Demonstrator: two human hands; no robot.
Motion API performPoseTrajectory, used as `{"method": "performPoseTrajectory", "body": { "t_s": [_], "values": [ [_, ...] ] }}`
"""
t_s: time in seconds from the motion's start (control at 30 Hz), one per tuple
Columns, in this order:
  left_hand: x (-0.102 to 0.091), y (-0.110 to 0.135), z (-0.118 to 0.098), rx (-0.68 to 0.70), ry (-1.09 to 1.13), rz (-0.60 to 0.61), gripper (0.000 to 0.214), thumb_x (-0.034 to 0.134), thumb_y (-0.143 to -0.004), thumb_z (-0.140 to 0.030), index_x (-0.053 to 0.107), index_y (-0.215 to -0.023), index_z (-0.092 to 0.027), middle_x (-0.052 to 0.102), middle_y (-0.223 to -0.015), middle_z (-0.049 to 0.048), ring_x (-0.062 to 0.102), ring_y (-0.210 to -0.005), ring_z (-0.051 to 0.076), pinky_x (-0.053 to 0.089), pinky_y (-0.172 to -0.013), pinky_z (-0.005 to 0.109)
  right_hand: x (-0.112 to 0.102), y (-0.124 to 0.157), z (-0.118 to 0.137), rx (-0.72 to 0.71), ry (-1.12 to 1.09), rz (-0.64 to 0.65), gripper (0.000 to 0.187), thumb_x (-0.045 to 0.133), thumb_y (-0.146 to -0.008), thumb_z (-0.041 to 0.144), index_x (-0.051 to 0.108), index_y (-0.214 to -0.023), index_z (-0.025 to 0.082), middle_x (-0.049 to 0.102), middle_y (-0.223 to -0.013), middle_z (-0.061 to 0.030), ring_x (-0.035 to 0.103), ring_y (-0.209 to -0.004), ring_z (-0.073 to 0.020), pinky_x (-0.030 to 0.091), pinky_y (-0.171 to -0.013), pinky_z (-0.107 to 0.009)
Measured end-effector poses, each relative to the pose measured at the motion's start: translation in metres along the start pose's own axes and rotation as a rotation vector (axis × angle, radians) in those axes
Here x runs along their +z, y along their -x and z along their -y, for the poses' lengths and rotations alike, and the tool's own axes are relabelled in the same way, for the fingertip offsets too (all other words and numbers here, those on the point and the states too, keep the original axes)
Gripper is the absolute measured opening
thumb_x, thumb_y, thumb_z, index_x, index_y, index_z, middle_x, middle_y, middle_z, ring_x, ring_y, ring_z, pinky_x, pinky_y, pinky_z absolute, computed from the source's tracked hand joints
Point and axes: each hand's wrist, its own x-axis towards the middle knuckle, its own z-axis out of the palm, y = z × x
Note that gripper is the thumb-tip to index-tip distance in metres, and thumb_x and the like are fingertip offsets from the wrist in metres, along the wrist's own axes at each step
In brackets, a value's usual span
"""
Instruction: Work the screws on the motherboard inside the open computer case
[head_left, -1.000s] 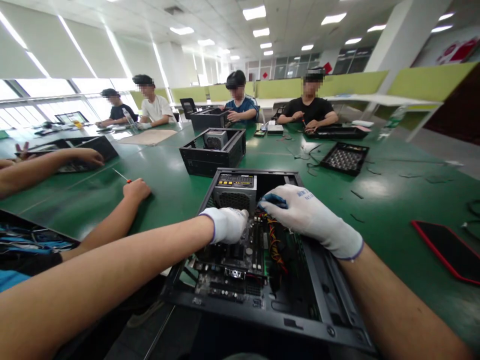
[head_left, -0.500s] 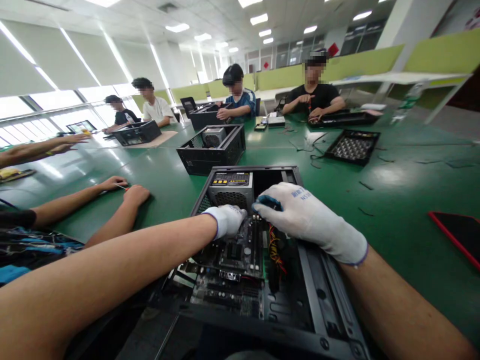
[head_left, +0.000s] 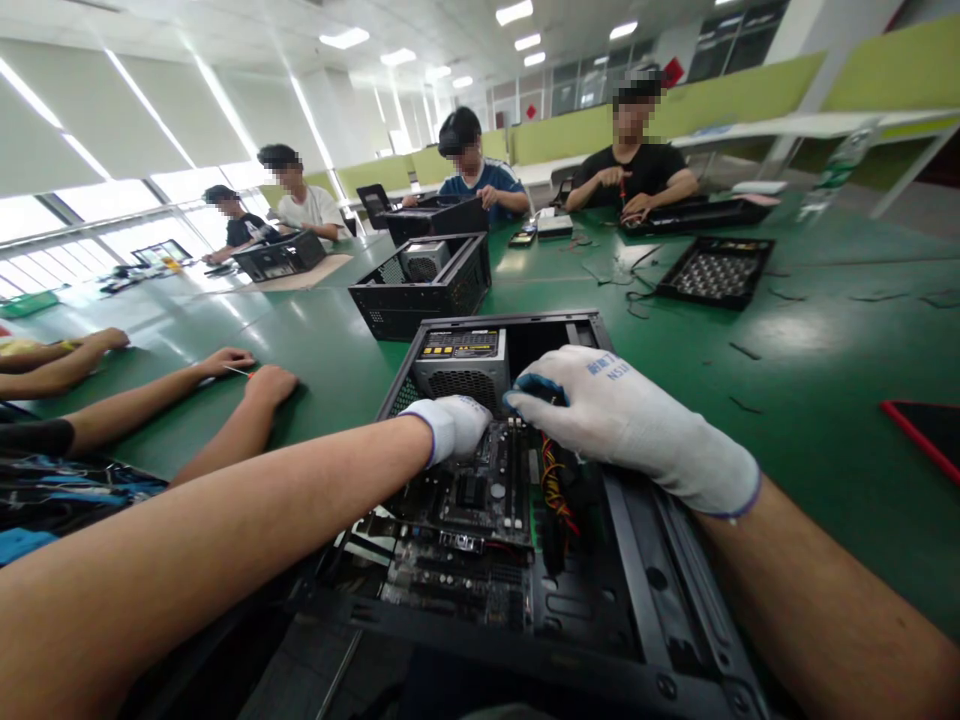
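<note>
An open black computer case [head_left: 645,560] lies on the green table [head_left: 787,380] in front of me. Inside are a motherboard [head_left: 472,500], a grey power supply [head_left: 459,365] at the far end, and red and yellow cables [head_left: 555,490]. My left hand [head_left: 450,425], in a white glove, is curled down onto the motherboard's far edge, just below the power supply. My right hand [head_left: 615,415], also gloved, reaches in from the right with its blue-tipped fingers bent beside the power supply. What the fingers pinch is hidden.
A second open case [head_left: 424,280] stands beyond mine. A black tray [head_left: 716,270] lies at the back right, a red-edged flat device [head_left: 926,430] at the right. A neighbour's bare arms [head_left: 187,400] rest on the table at left with a small screwdriver. Several people work across the table.
My view has tilted down and slightly closer to the case. Both hands stay at the same spot by the power supply. The neighbour's far hand moved nearer their other hand.
</note>
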Motion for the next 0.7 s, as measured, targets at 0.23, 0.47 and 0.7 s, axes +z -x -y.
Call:
{"method": "performPoseTrajectory", "body": {
  "t_s": [0.23,0.47,0.7],
  "values": [
    [-0.0004,-0.0010,0.0012,0.019,-0.007,-0.004,0.039,0.072,-0.084,-0.022,0.071,-0.122,-0.015,0.071,-0.131,0.0153,0.068,-0.120,0.030,0.052,-0.106,0.037,0.0001,0.0007,0.0009,0.004,-0.006,0.006,0.038,0.055,-0.099,0.049,0.076,-0.104,0.017,0.075,-0.100,-0.0078,0.067,-0.095,-0.0236,0.045,-0.081,-0.033],
    [-0.0039,-0.0003,-0.0028,0.013,-0.028,-0.006,0.040,0.071,-0.083,-0.019,0.071,-0.124,-0.016,0.072,-0.129,0.0143,0.068,-0.121,0.028,0.050,-0.109,0.035,0.0003,-0.0005,0.0009,0.007,-0.010,0.012,0.039,0.055,-0.099,0.050,0.077,-0.105,0.018,0.075,-0.098,-0.0072,0.067,-0.092,-0.0228,0.045,-0.081,-0.033],
    [-0.0012,-0.0028,-0.0026,-0.003,-0.013,-0.028,0.050,0.080,-0.075,-0.025,0.071,-0.123,-0.019,0.074,-0.124,0.0123,0.069,-0.118,0.027,0.050,-0.107,0.033,-0.0002,-0.0004,0.0021,0.008,-0.011,0.019,0.040,0.054,-0.099,0.052,0.078,-0.104,0.019,0.075,-0.098,-0.0071,0.067,-0.092,-0.0226,0.045,-0.081,-0.033]
  ]
}}
